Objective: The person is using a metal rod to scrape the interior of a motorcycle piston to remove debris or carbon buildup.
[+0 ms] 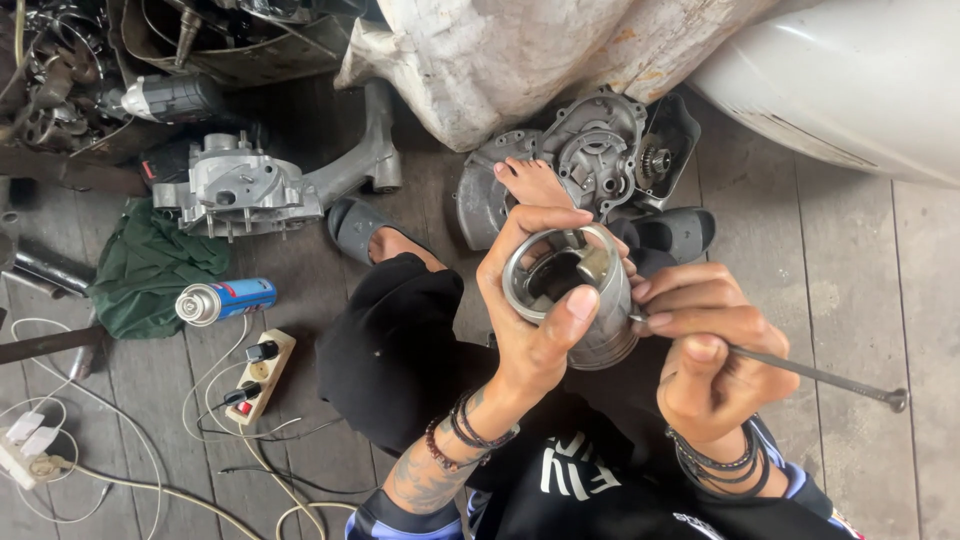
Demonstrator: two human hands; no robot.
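Note:
My left hand [535,300] grips a grey metal piston [585,290], open end toward me, with fingers over its rim and the thumb on its near edge. My right hand [710,350] is closed around a thin metal rod [820,375] whose tip touches the piston's right side; the rod's far end sticks out to the right. Both wrists wear dark bead bracelets. I sit on a wooden plank floor [850,300] in black trousers, one bare foot [530,180] stretched forward.
An engine crankcase half [240,190] lies at the left, another case cover [590,155] beyond my foot. A green cloth [140,270], a spray can [225,300], a power strip [258,375] with cables, two sandals [355,225] and a white body panel [850,70] surround me.

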